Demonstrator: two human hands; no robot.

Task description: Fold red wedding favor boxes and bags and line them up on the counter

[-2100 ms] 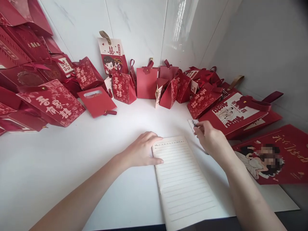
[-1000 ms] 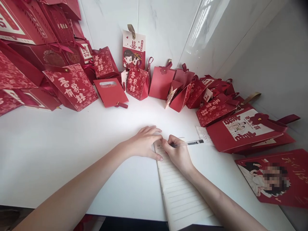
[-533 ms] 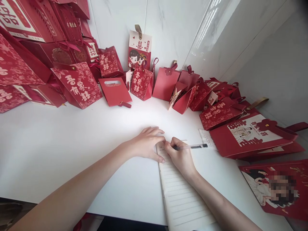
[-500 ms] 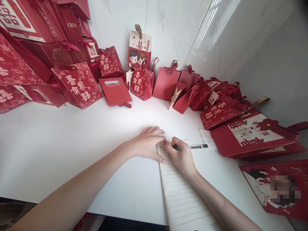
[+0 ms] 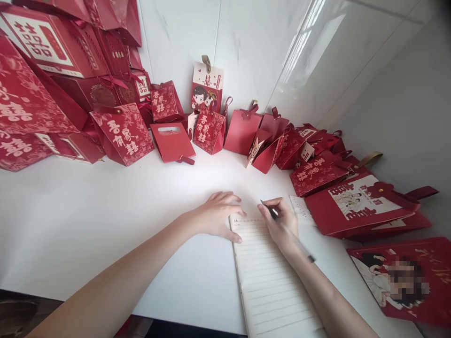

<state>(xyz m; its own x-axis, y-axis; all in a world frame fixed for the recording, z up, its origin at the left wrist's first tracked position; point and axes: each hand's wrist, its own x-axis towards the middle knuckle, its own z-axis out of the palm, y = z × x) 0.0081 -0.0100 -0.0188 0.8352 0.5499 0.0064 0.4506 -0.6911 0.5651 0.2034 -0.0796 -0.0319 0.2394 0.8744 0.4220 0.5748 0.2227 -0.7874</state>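
A lined notebook (image 5: 271, 286) lies open on the white table (image 5: 105, 211), with a short row of writing on its top line. My left hand (image 5: 216, 215) rests flat on the notebook's upper left corner, fingers spread. My right hand (image 5: 282, 225) is closed round a black pen (image 5: 269, 210), whose tip points up and left over the top of the page; the pen's other end sticks out near my wrist. A small white paper slip (image 5: 301, 209) lies just right of that hand.
Several red paper gift bags (image 5: 123, 134) with white or gold lettering stand and lie along the marble wall, from far left round to the right. A large flat red bag (image 5: 359, 206) and another with a cartoon picture (image 5: 405, 277) lie at the right. The table's front edge is near.
My right hand has shifted right along the top line and swung the pen round, so its tip points up-left instead of its barrel pointing right. The left hand has stayed put. The view tilted slightly.
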